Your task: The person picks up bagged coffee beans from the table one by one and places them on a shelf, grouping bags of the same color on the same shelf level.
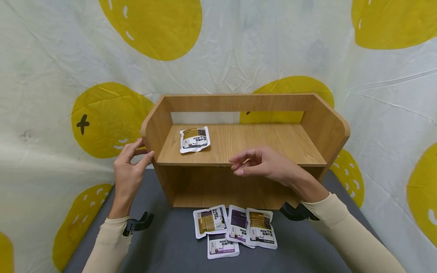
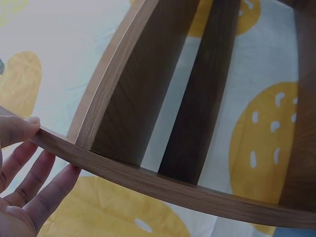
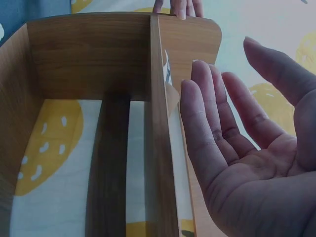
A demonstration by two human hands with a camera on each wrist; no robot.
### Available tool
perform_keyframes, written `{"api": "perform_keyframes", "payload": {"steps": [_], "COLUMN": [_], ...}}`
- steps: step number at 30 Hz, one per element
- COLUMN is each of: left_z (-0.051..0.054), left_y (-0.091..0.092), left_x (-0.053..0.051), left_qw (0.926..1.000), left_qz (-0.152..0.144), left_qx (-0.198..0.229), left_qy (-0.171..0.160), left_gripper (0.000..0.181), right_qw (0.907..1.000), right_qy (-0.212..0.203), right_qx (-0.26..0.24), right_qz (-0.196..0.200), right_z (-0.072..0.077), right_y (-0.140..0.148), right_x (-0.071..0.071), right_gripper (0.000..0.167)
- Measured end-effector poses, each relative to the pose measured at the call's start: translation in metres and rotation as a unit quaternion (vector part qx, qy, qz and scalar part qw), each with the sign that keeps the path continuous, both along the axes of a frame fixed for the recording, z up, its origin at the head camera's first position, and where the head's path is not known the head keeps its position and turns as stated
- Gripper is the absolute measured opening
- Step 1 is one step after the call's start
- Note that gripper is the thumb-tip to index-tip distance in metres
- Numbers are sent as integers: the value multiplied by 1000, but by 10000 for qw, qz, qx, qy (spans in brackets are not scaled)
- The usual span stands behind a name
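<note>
A small two-tier wooden shelf (image 1: 239, 144) stands on the dark table. My left hand (image 1: 129, 168) grips the front edge of its left side panel; in the left wrist view the thumb (image 2: 19, 131) lies on one face and the fingertips touch the other. Over the front of the upper board hovers my right hand (image 1: 264, 165), fingers loosely bent, holding nothing. One white, gold-labelled pouch (image 1: 195, 139) lies on the upper board at the left; a sliver of a pouch (image 3: 168, 69) shows in the right wrist view. The lower tier is partly hidden by my right hand.
Several flat pouches lie on the table (image 1: 153, 242) before the shelf: a gold-labelled one (image 1: 211, 221), a purple one (image 1: 223, 245), another purple one (image 1: 237, 223) partly under a second gold one (image 1: 261, 227). A pale cloth with yellow shapes (image 1: 232, 57) hangs behind.
</note>
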State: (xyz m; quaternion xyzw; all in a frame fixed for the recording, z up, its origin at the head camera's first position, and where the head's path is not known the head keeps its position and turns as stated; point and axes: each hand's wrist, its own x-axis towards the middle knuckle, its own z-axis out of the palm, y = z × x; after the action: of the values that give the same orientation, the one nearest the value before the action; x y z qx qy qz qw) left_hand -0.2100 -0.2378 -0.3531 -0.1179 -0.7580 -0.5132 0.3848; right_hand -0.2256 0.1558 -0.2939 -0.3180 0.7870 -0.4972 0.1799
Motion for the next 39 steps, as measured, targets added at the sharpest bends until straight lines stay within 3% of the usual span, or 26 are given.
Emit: {"api": "perform_keyframes", "payload": {"steps": [9,17,22,29,39], "left_z": [-1,-1,0,0,-1], "left_y": [0,-1,0,-2,-4], "left_x": [-2,-1,0,0,-2], "left_qw": [9999,10000,10000,10000,9998], "left_qz": [63,-19,-6,14,-191], "left_qx": [-77,21,33,-4,36], "left_qy": [75,20,-1,20,42], "left_gripper": [56,57,57,57,53], "right_qw": [9986,9975,9971,9974,9969], "right_qy": [-61,-239,-468,-392,-545], "right_qx": [-294,-466,-568,-578,-337], "right_qz": [436,485,209,-174,-447], "right_z": [-23,-47,-67,-92,-126], "right_y": [19,39,50,59,76], "right_x": [10,10,12,13,15], "right_gripper": [37,36,36,36,38]}}
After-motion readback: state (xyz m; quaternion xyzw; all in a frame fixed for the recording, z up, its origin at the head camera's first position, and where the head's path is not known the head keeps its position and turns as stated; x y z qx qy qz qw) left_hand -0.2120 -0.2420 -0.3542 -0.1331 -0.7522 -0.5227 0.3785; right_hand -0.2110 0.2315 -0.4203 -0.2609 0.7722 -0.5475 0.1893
